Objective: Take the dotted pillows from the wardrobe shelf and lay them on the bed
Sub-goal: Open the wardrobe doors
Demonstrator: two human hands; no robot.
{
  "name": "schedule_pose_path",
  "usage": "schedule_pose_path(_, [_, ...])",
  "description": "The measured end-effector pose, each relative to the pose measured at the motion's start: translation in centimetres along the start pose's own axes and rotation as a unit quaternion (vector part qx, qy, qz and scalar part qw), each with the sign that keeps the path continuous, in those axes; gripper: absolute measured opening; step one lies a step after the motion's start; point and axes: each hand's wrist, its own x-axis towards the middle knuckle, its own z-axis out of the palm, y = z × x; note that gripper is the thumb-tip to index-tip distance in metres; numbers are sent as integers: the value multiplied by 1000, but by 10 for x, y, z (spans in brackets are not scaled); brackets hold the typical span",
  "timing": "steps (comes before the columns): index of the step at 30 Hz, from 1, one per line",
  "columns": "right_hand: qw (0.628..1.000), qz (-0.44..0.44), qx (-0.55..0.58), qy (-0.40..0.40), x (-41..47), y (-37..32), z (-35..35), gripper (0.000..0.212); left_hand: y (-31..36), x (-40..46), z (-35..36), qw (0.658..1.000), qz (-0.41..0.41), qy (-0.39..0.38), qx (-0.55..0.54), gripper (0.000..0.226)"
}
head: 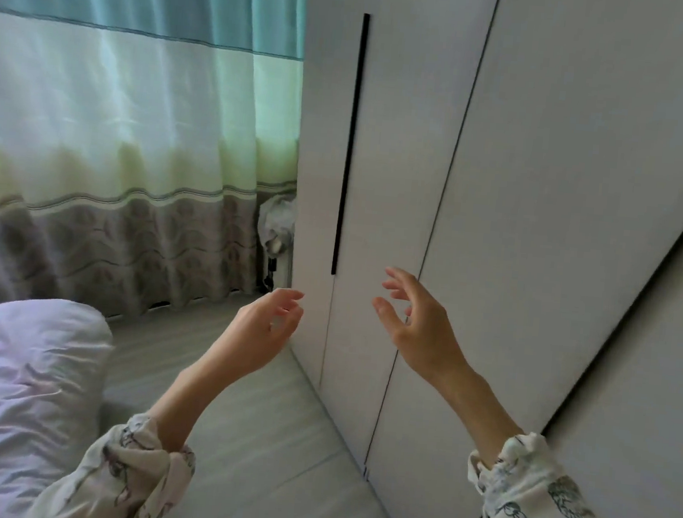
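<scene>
A white wardrobe fills the right half of the view with its doors closed, so its shelf and the dotted pillows are hidden. A long black vertical handle runs down the left door. My left hand hovers with relaxed fingers just left of that door's lower edge and holds nothing. Empty as well, my right hand is raised with fingers spread in front of the door, below and to the right of the handle. The bed's pale lilac bedding lies at the lower left.
A striped teal, white and grey curtain hangs at the back left. A small white object with a dark cable stands in the gap between curtain and wardrobe. Grey floor runs between bed and wardrobe.
</scene>
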Motion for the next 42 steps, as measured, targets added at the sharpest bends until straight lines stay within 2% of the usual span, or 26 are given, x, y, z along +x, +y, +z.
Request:
schedule_pose_path(9, [995,-56,51,-71,166,38,78,43,-78,123,-22,992,-77,96,12,26])
schedule_pose_path(19, [988,-75,64,-116,298,56,190,43,-195,215,-70,982,-133,134,29,22])
schedule_pose_path(27, [999,-17,19,-37,416,78,249,42,-282,349,-99,994,-86,61,-5,23])
schedule_pose_path(32, [999,31,-22,17,473,89,255,40,-315,435,-108,998,-46,22,-31,22])
schedule_pose_path(39, [985,74,-92,124,518,108,219,41,-309,547,-64,988,74,-127,-55,28])
schedule_pose_path(42, [971,59,-144,183,540,112,195,40,-290,597,-44,978,133,-140,-79,28])
